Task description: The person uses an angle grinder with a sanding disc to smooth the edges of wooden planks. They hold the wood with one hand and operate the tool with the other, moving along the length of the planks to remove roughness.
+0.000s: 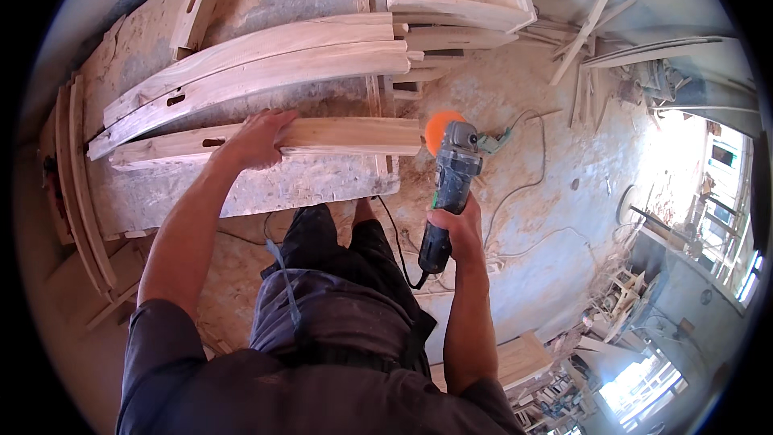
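Observation:
My right hand is wrapped round the body of an angle grinder, held off the right end of the bench. An orange disc sits at its head, close to the end of a pale wooden rail but seemingly apart from it. Whether the disc is spinning I cannot tell. Across that rail, which lies along the bench's near side, my left hand is closed, its fingers over the far edge. A dark slot shows in the rail, left of this hand. Two longer curved boards lie just beyond.
The worn bench ends near my legs. A wooden drawer-like box stands at the far right, beside loose strips. Thin boards lean at the bench's left end. The grinder's black cord hangs near my leg; another cord crosses the dusty floor.

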Motion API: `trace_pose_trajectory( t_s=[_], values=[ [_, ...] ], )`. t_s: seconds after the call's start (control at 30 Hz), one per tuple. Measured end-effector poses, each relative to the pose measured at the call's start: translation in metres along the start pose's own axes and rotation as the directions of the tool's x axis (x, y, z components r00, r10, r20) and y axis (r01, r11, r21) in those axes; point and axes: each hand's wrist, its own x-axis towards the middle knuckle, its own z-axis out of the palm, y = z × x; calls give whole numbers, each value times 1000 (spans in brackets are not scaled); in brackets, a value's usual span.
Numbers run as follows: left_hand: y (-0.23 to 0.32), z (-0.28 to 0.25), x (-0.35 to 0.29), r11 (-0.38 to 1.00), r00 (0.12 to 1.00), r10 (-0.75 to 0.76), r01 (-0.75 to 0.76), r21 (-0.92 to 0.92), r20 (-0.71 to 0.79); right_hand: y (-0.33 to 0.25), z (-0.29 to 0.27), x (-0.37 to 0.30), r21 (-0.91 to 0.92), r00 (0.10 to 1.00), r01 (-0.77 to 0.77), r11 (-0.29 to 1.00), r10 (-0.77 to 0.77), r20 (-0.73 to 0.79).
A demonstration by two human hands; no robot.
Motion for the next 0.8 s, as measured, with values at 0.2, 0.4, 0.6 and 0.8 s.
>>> trace_pose_trajectory(
  t_s=[0.2,0.4,0.6,0.8],
  values=[
    [7,-3,2,1000,999,-21,21,0,41,3,0,4,-20,998,71,997,-71,2],
    [3,3,-2,1000,1000,-19,19,-18,-13,-6,-1,13,-136,995,102,985,-102,13],
    [2,2,1,999,1000,-21,22,-30,22,4,-7,1,-56,998,59,997,-59,15],
    [1,11,-4,1000,998,-2,2,-4,-64,-19,3,20,-175,996,92,980,-89,27]
  ],
)
